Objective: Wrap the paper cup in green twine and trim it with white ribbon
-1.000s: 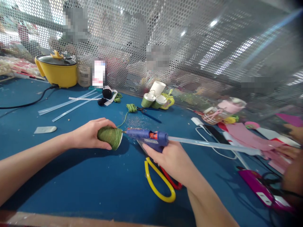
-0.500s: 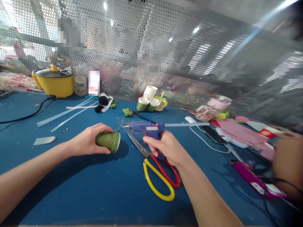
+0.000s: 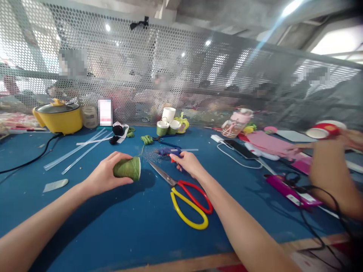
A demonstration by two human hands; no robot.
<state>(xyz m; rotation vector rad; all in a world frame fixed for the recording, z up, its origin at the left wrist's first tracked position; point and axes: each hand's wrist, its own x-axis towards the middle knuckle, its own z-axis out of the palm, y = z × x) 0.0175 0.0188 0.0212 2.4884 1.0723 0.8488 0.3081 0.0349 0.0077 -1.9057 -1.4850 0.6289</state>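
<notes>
My left hand [image 3: 106,174] is wrapped round a paper cup covered in green yarn [image 3: 127,168], lying on its side on the blue table [image 3: 119,223]. A green strand runs from the cup to a small yarn bundle [image 3: 146,139]. My right hand [image 3: 188,163] reaches farther out and grips the handle of a blue glue gun [image 3: 169,152], which rests low over the table with its nozzle pointing left. Scissors with yellow and red handles [image 3: 188,198] lie between my arms.
A yellow electric pot [image 3: 58,117] and clear glue sticks [image 3: 76,149] sit at the left. Small cups [image 3: 169,124] stand by the perforated metal screen [image 3: 184,79]. At the right are a phone with cable [image 3: 239,149], pink sheets [image 3: 265,142], a magenta tool [image 3: 289,189] and another person's arm [image 3: 330,173].
My right hand carried the glue gun away from the cup's rim and out to the table beyond the scissors. The camera tilted up. My left hand kept hold of the cup.
</notes>
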